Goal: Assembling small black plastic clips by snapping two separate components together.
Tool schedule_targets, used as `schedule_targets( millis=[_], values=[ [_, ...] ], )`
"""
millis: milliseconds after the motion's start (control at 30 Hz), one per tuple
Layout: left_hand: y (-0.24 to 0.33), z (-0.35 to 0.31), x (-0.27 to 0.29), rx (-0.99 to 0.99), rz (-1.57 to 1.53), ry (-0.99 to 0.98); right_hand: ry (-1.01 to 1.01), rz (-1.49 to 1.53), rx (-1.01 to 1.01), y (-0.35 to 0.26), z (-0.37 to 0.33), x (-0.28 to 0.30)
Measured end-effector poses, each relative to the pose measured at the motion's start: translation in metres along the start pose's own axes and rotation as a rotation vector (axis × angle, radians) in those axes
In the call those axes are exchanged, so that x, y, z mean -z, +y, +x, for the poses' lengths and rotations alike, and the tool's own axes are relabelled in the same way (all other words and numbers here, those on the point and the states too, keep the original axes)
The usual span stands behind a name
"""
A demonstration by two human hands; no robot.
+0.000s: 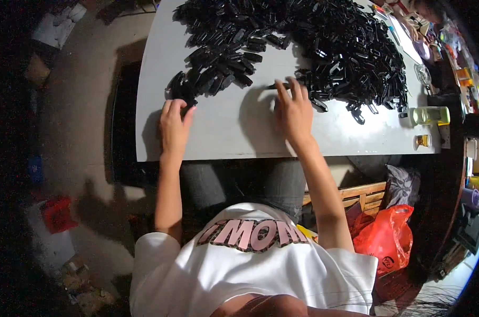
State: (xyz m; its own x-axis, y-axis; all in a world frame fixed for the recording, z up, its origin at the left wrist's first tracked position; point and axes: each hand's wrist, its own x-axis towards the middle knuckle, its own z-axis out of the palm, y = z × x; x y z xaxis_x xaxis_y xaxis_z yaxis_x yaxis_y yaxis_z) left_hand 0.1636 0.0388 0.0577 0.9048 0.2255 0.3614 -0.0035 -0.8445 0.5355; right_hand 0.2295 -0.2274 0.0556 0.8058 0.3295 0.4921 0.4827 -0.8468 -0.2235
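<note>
Many small, long black plastic pieces, whose exact kind I cannot make out, lie on a pale table (218, 134). At the near end of the smaller left-hand group (218, 71), my left hand (174, 124) has its thumb and fingers closed around a black piece (184, 110), partly hidden by them. My right hand (294, 113) reaches over the table beside the large heap (350, 58), fingers stretched and apart. Just at its index fingertip is a dark piece (273, 86); whether they touch is unclear. The right thumb is mostly in shadow.
A greenish clear bottle (430, 115) lies near the table's right edge, with a small jar (422, 141) closer to me. A red plastic bag (390, 235) rests on a wooden seat below right. Crowded shelves (469, 84) line the far right.
</note>
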Motion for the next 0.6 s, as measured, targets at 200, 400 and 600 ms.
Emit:
schedule_targets(
  millis=[200,400,600],
  values=[
    [0.0,-0.01,0.005,0.114,0.01,-0.271,-0.269,-0.018,0.017,-0.003,-0.004,-0.012],
    [0.039,-0.032,0.007,0.159,-0.829,-0.447,-0.579,1.334,-0.564,-0.068,-0.028,0.037],
    [0.063,-0.032,0.008,0.011,-0.904,-0.456,-0.658,1.716,-0.688,-0.069,-0.033,0.045]
  ],
)
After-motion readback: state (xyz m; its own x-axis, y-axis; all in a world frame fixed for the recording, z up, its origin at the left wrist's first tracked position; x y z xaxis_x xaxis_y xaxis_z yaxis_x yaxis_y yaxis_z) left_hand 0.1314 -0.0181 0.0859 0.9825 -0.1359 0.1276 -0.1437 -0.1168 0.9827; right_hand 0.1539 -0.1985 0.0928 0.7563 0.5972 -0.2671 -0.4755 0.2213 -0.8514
